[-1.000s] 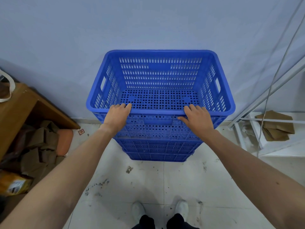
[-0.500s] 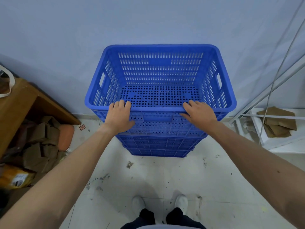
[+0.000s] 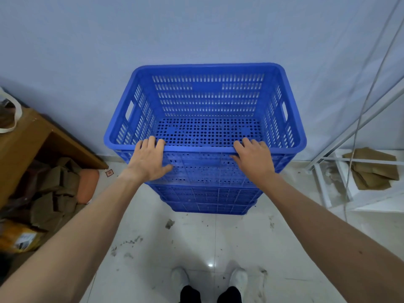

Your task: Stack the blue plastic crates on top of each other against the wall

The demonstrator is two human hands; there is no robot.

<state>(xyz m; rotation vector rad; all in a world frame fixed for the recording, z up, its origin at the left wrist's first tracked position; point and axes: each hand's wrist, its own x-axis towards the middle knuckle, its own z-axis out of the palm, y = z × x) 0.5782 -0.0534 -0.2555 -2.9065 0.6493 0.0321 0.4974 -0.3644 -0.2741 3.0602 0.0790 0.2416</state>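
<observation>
A stack of blue perforated plastic crates stands on the floor against the pale wall. The top crate (image 3: 205,95) is empty, and the rims of lower crates (image 3: 207,200) show beneath it. My left hand (image 3: 148,160) lies flat on the near wall of the top crate, fingers over the near rim at its left. My right hand (image 3: 253,159) presses the same wall and rim at its right. Neither hand curls around anything; both push with fingers spread.
A wooden desk (image 3: 26,136) stands at the left, with crumpled cardboard (image 3: 54,193) beneath it. A white metal rack (image 3: 354,189) holding brown paper stands at the right, with a cable hanging before it. My feet (image 3: 209,278) are on white floor tiles.
The crate stack has slid a little farther toward the wall, and both hands stayed on the top crate's near rim and wall.
</observation>
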